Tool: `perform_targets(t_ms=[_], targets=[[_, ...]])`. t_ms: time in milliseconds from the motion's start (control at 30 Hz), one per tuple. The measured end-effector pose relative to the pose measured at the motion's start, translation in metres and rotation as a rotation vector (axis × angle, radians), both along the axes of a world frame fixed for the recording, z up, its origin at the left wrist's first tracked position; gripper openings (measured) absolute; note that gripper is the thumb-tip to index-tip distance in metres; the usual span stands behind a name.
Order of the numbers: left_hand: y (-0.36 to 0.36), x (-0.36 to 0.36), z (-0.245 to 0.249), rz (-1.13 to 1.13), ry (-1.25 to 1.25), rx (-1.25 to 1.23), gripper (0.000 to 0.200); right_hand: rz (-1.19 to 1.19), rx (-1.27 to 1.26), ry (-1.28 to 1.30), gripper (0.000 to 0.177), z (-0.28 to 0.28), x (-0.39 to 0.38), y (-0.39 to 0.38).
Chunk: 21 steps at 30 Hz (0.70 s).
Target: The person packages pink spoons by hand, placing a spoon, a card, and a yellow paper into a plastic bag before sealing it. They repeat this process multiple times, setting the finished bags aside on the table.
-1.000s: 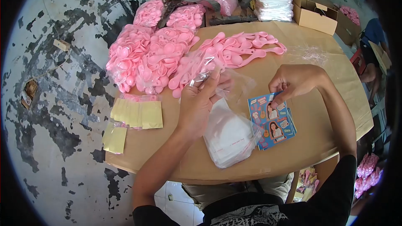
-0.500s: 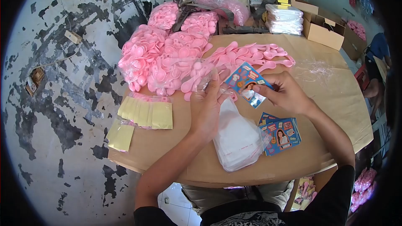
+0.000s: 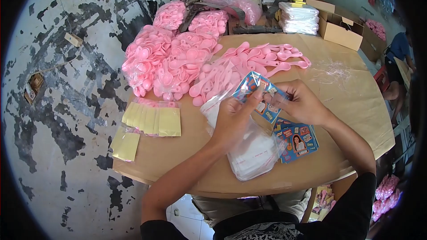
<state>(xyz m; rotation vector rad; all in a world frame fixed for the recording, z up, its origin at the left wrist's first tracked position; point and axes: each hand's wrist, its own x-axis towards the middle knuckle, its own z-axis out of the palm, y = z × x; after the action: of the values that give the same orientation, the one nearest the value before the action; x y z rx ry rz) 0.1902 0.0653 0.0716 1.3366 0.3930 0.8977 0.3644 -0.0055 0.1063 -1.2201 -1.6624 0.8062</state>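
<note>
My left hand [image 3: 235,118] is closed on a thin clear plastic bag [image 3: 226,81], its thumb against the blue printed card [image 3: 269,112]. My right hand [image 3: 304,103] pinches the same card from the right, the fingers partly covering it. Card and bag overlap between the two hands. Below them lies a stack of clear plastic bags [image 3: 253,160] with white showing through. To its right, a pile of matching blue cards [image 3: 300,146] rests on the brown-covered table [image 3: 351,120]. Pink plastic spoons [image 3: 253,58] are heaped just beyond my hands.
Clear sacks of pink spoons [image 3: 149,58] stand at the back left. Packed yellow cards [image 3: 153,119] lie at the left edge. Behind the table are stacked plastic packs [image 3: 299,18] and an open cardboard box [image 3: 340,33]. Another person [image 3: 398,58] sits at the far right.
My left hand has lowered and come in to the card, which now overlaps the clear bag. My right hand has shifted slightly down, its fingers curling over the card.
</note>
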Motion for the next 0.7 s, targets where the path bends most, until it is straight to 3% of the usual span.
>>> perform_targets(t_ms=[67, 167, 200, 300, 433, 500, 633, 700], targets=[[-0.002, 0.000, 0.001, -0.010, 0.000, 0.049, 0.027, -0.012, 0.004, 0.047, 0.026, -0.002, -0.003, 0.002], [0.001, -0.002, 0.006, -0.015, -0.156, -0.250, 0.031, -0.069, -0.045, -0.038, 0.026, 0.001, -0.004, 0.001], [0.002, -0.003, 0.008, -0.036, -0.204, -0.242, 0.032, -0.094, -0.071, -0.092, 0.026, 0.002, -0.004, 0.001], [0.004, -0.008, 0.013, -0.068, -0.283, -0.178, 0.036, -0.085, -0.116, 0.176, 0.025, 0.013, -0.022, -0.002], [0.009, -0.014, 0.018, -0.058, -0.235, -0.063, 0.041, -0.097, -0.025, 0.100, 0.028, 0.013, -0.027, 0.007], [0.010, -0.021, 0.030, -0.161, -0.411, -0.092, 0.045, -0.115, 0.062, 0.142, 0.029, 0.012, -0.034, 0.015], [0.018, -0.031, 0.042, -0.123, -0.481, -0.116, 0.046, -0.051, 0.018, 0.140, 0.025, 0.037, -0.050, 0.013], [0.016, -0.029, 0.044, -0.075, -0.445, 0.140, 0.048, -0.072, 0.104, 0.059, 0.024, 0.037, -0.046, 0.021]])
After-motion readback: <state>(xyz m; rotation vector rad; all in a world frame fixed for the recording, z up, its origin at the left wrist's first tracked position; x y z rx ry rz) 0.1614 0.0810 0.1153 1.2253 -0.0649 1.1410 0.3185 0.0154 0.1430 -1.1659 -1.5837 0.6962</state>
